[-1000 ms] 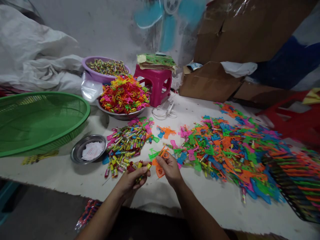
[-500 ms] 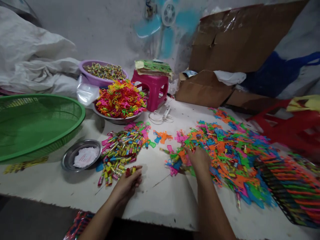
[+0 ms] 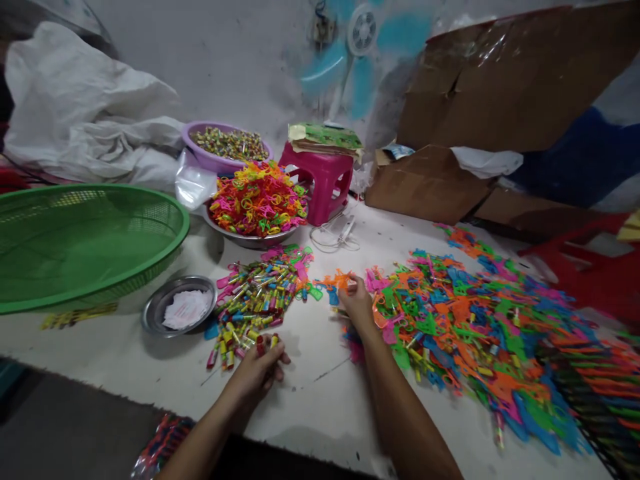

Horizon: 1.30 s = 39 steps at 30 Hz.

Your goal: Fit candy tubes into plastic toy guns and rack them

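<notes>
My left hand (image 3: 260, 367) is closed around a few small candy-like tubes (image 3: 260, 345), red and yellow ends poking out above the fingers. It rests low over the table, beside a heap of similar shiny tubes (image 3: 257, 290). Further forward, my right hand (image 3: 357, 303) has its fingertips pinched at an orange toy gun (image 3: 341, 279); the fingers cover part of it. A blue toy gun (image 3: 331, 292) lies just under and left of these fingers. Right of that hand spreads a large pile of colourful plastic toy guns (image 3: 460, 307).
A steel bowl of paper slips (image 3: 155, 327) and a green basket (image 3: 185, 220) stand at left. Behind are a heaped bowl of plastic pieces (image 3: 260, 200), a purple basin (image 3: 193, 150), a pink stool (image 3: 325, 180), a cardboard box (image 3: 425, 187) and a turning fan (image 3: 363, 30).
My right hand has moved left from the toy gun pile to the orange toy gun. My left hand keeps its tubes. The view has turned slightly left.
</notes>
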Motion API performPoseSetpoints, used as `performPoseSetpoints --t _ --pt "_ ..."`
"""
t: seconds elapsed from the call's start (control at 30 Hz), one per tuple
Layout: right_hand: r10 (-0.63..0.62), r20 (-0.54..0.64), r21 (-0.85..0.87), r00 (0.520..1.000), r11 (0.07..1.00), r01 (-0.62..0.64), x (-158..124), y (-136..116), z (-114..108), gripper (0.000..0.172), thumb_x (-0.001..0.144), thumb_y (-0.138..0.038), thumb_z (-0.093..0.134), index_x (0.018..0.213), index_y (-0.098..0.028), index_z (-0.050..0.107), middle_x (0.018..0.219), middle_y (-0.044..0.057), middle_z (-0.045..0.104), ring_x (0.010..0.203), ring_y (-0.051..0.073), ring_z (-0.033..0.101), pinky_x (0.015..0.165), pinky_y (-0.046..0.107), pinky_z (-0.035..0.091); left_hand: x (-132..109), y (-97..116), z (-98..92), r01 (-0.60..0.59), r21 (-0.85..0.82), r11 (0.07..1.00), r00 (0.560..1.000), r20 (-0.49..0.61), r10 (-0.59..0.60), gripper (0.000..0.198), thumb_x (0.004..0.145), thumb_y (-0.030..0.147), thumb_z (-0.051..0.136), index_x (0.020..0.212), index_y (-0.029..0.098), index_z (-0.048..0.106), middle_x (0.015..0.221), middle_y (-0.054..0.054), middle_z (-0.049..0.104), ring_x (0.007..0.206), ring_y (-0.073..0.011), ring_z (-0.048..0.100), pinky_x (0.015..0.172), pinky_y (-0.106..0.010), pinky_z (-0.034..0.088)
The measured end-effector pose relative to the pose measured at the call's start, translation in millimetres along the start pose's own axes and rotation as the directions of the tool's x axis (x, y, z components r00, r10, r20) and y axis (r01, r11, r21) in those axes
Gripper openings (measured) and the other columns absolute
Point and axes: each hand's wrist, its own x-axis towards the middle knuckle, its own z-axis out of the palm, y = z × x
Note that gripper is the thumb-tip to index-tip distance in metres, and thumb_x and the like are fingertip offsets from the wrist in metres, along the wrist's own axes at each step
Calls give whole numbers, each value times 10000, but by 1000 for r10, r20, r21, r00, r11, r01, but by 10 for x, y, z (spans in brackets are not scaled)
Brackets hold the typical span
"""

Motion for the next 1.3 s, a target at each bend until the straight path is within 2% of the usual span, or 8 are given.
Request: performPoseSetpoints --t 0.07,0.2,0.4,0.6,0.77,0.93,1.17,1.3 --pt "-32 -93 269 995 962 56 -251 6 -58 521 704 -330 578 1171 -180 400 809 8 561 733 139 548 665 246 430 29 -16 59 -51 15 999 998 25 50 342 648 467 621 749 160 510 677 7 584 404 -45 471 311 -147 192" --pt "-53 -121 721 991 682 125 -661 -184 -129 591 651 -276 656 1162 -226 363 694 -52 500 627 106 511 570 221 421 49 58 273 -144 108 984 989 59 138 408 677 478 590 927 157 567 589 32 557 395 -41 416 359 -164 211" --pt "-47 3 914 999 405 16 -962 -511 -187 591 658 -214 664 1136 -249 318 593 -102 490 497 76 490 523 214 428 -71 209 339 -248 189 950 969 53 242 441 693 462 574 1006 165 486 658 21 588 373 -43 409 364 -177 243" --pt "-70 -24 883 997 466 54 -1243 -655 -164 363 730 -233 618 963 -228 340 543 -95 527 465 83 499 502 215 417 -194 250 279 -288 215 933 957 31 288 396 699 457 569 941 147 524 667 10 583 415 -54 440 399 -188 295" --pt "-67 23 864 997 504 14 -1328 -698 -123 411 738 -260 607 1060 -197 361 552 -72 547 498 100 520 541 240 436 -228 293 299 -373 310 875 925 54 375 364 736 431 543 943 132 569 481 64 462 407 -68 422 429 -193 321" --pt "-120 112 827 986 561 -25 -1296 -661 -135 229 729 -336 599 848 -167 499 537 -60 482 480 87 479 475 211 401 -227 264 259 -391 362 846 919 109 379 356 782 434 474 924 130 593 497 45 494 391 -69 413 405 -191 325" --pt "-167 92 789 982 613 31 -1393 -664 -67 165 783 -331 536 824 -194 453 533 -76 425 432 70 423 422 187 349 -264 193 207 -559 630 540 779 176 601 303 751 350 544 990 185 628 884 -64 675 789 -175 604 727 -268 456" --pt "-165 -5 705 986 699 121 -1377 -588 -58 184 799 -350 491 886 -188 489 631 -27 506 555 104 491 508 211 396 -267 172 285 -543 622 563 812 219 541 332 766 333 521 1047 178 607 880 -59 675 794 -170 606 736 -258 449"
